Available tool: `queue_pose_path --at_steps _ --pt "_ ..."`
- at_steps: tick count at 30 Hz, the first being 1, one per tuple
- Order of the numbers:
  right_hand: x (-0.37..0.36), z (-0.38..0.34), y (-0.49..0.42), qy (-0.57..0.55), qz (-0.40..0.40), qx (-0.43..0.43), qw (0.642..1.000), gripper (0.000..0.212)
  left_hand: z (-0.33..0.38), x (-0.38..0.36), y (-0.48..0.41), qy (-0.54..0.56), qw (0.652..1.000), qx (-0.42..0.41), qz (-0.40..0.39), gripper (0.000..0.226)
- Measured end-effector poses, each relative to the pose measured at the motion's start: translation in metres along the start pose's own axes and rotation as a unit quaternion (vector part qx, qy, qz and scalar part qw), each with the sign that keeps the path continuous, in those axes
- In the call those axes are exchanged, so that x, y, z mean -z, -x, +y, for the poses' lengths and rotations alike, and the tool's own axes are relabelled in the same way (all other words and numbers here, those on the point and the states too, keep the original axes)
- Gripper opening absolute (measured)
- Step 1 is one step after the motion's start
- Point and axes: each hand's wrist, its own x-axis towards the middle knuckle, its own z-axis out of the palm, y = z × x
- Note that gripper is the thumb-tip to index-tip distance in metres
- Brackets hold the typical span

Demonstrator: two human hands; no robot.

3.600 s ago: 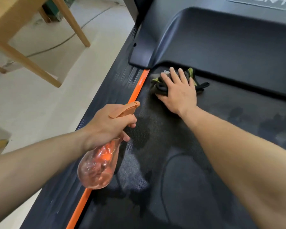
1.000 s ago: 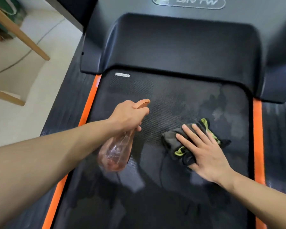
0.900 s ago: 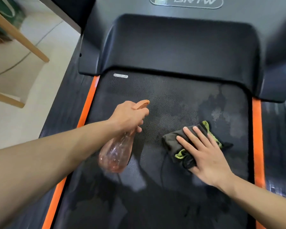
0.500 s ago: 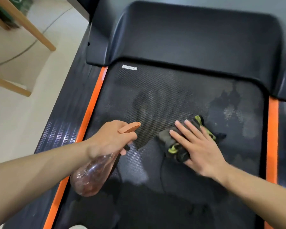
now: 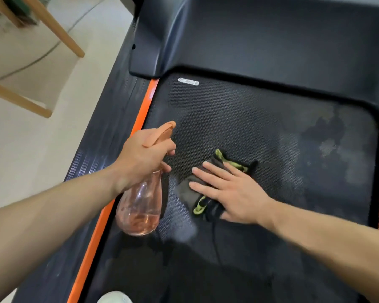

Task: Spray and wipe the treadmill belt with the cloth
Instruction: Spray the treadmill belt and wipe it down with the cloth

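Cloth (image 5: pixel 184 194), dark grey with lime-green edging, lay bunched on the treadmill belt (image 5: pixel 239 119), nearer the belt's left edge than its right. The right hand (image 5: pixel 234 193) lay flat on it, palm down, fingers straight and slightly spread, pointing towards the left; grey folds stuck out beyond the fingertips and past the far side of the hand.

Just to the left, the left hand (image 5: pixel 144 156) gripped the neck of a spray bottle (image 5: pixel 140 206), fingers curled round it under the orange trigger head (image 5: pixel 162 133). The nozzle pointed up the belt. The clear pinkish body hung below the wrist, tilted, with a little liquid pooled in its base, above the belt's left edge.

Darker damp patches (image 5: pixel 322 130) mottled the belt's far right part. A small white mark (image 5: pixel 188 81) sat on the belt near the black motor cover (image 5: pixel 260 40). An orange strip (image 5: pixel 144 110) ran along the belt's left side. Pale wooden legs (image 5: pixel 61 29) stood on the light floor (image 5: pixel 31 149) beyond it.
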Motion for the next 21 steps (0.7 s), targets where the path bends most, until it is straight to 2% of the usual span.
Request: queue_pose_path --at_steps 1,2,5,7,8,10,12,14,17,20,21 --pt "0.004 0.019 -0.009 0.012 0.004 0.004 1.0 0.077 -0.001 0.0 0.002 0.004 1.0 0.006 -0.002 0.049" --pt "0.008 0.042 -0.022 0.022 0.016 -0.026 0.999 0.077 -0.002 0.0 0.003 0.009 1.0 0.01 -0.009 0.052" --pt "0.036 0.104 -0.057 0.01 0.05 -0.222 0.974 0.076 -0.007 -0.003 0.008 0.008 0.999 0.022 -0.03 0.054" --pt "0.039 0.102 -0.056 0.001 0.066 -0.296 0.953 0.077 -0.008 -0.004 0.011 0.008 0.999 0.022 -0.041 0.06" --pt "0.034 0.089 -0.047 0.014 0.07 -0.291 0.954 0.078 -0.007 -0.005 0.012 0.0 0.999 0.022 -0.047 0.061" --pt "0.02 0.049 -0.01 0.023 0.059 -0.222 0.973 0.078 0.001 -0.011 0.014 -0.017 0.998 0.017 -0.066 0.062" --pt "0.004 0.015 0.035 0.016 0.023 -0.142 0.99 0.076 0.013 -0.023 0.012 -0.031 0.995 0.024 -0.089 0.062" --pt "-0.004 0.004 0.071 0.031 -0.002 -0.104 0.994 0.075 0.026 -0.041 0.009 -0.055 0.992 0.027 -0.112 0.056" --pt "-0.004 0.014 0.104 0.048 0.012 -0.164 0.985 0.077 0.045 -0.074 0.0 -0.098 0.986 0.013 -0.132 0.034" --pt "-0.001 0.02 0.14 0.033 0.041 -0.294 0.954 0.083 0.067 -0.108 -0.01 -0.119 0.981 -0.005 -0.153 0.044" --pt "-0.002 0.02 0.152 0.027 0.049 -0.322 0.945 0.086 0.075 -0.118 -0.012 -0.127 0.978 -0.019 -0.163 0.041"
